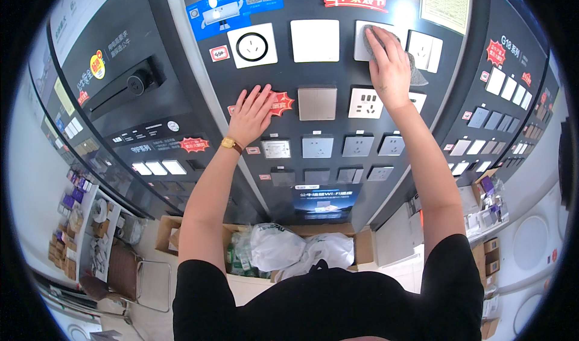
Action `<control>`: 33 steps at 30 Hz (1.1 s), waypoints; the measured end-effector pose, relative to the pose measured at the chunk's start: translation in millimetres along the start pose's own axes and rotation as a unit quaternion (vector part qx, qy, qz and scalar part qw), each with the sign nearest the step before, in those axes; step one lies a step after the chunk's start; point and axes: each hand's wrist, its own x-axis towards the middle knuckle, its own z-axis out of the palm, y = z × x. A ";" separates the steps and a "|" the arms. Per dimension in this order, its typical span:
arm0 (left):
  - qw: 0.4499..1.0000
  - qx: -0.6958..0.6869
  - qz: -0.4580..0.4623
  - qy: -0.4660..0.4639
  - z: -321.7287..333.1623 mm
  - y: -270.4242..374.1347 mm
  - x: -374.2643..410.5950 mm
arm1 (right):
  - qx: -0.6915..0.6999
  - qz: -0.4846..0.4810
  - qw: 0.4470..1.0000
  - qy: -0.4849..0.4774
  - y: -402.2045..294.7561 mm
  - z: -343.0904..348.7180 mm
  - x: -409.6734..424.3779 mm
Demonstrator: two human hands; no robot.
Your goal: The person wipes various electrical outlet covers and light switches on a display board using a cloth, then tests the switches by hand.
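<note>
My right hand [390,67] presses a grey cloth [418,71] against a white wall plate [360,42] in the top row of a dark display board [282,76]. The cloth's lower corner hangs beside a white socket with a switch [421,51]. My left hand [251,114] lies flat on the board, fingers spread, partly over a red starburst sticker [282,104]; it holds nothing. Between the hands are a blank white plate [315,41] and a beige switch plate [317,104]. A multi-port white socket [365,103] sits just left of my right forearm.
Cardboard boxes [365,247] holding white plastic bags [277,247] stand at the board's foot. More display panels [486,92] flank it. A brown chair [123,268] and stocked shelves [86,232] are at lower left; a counter with goods [488,219] is at right.
</note>
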 end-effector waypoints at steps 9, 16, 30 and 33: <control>0.999 0.002 0.005 0.051 25.2 -4.7 -8.3 | -0.032 0.006 0.999 -0.009 2.8 -4.7 -18.8; 0.998 -0.022 -0.003 0.063 29.9 -9.4 -14.0 | -0.023 0.024 0.999 -0.003 -23.1 10.0 -16.8; 0.997 -0.028 -0.006 0.077 31.5 -10.1 -13.0 | 0.009 0.030 0.999 0.008 -42.1 16.0 -1.2; 0.996 -0.033 -0.005 0.080 32.5 -7.6 -13.2 | 0.001 0.037 0.999 -0.011 -29.1 8.5 -25.9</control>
